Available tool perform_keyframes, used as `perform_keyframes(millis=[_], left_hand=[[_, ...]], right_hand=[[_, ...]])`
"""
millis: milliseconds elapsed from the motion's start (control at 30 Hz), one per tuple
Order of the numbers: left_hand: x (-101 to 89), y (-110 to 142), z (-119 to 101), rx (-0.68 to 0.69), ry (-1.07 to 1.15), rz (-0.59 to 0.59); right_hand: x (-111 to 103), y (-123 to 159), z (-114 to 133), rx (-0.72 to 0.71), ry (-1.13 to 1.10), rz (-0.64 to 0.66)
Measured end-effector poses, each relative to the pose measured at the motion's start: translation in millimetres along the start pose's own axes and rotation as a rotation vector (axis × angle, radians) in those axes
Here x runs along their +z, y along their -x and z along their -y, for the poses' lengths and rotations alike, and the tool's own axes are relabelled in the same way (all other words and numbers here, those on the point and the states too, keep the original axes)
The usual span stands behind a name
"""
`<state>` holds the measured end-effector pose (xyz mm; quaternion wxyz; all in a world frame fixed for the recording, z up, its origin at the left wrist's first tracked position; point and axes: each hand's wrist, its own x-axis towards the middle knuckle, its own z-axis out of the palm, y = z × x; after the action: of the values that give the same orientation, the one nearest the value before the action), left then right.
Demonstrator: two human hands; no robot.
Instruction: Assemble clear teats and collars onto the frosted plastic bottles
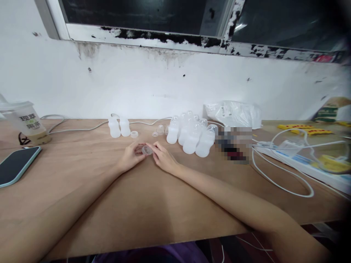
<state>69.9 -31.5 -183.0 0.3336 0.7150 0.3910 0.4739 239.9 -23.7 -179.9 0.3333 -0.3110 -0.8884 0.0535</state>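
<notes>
Over the middle of the table, my left hand (132, 156) grips a small round translucent bottle collar (147, 150) between thumb and fingers. My right hand (165, 157) meets it from the other side, its fingertips pressed on the collar's edge. Whether a nipple sits inside the collar is too small to tell. Just behind my left hand stand two white feeding bottles (119, 127) without caps, with a white ring (134, 134) lying next to them. Behind my hands lie a clear dome cap (160, 129) and a small clear piece (155, 134). Several capped feeding bottles (191, 138) stand grouped beyond my right hand.
At the left are a drink cup (30, 124) and a phone (18, 166). A plastic bag (234, 114) lies by the wall. On the right are a blurred-out patch, a power strip (301, 162), looped white cables (285, 193) and yellow packets (304, 129).
</notes>
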Motion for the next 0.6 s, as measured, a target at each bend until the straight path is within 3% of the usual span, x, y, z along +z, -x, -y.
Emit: perform_keyframes(millis=[100, 200, 333, 433, 600], left_hand=[[-0.8, -0.5, 1.1, 0.006, 0.018, -0.008], [-2.0, -0.5, 0.6, 0.047, -0.032, 0.014], [-2.5, 0.5, -1.4, 0.094, -0.098, 0.004], [-2.2, 2.3, -3.7, 0.131, -0.107, 0.025], [-3.0, 4.1, -7.1, 0.229, -0.216, 0.053]], right_hand=[[2.9, -2.7, 4.5, -0.072, 0.028, 0.043], [0.1, -2.3, 6.8, -0.058, -0.043, 0.016], [-0.6, -2.6, 3.8, 0.012, -0.124, -0.063], [4.6, -6.3, -6.2, 0.143, -0.256, -0.104], [11.4, -11.9, -22.6, 0.277, -0.692, 0.097]])
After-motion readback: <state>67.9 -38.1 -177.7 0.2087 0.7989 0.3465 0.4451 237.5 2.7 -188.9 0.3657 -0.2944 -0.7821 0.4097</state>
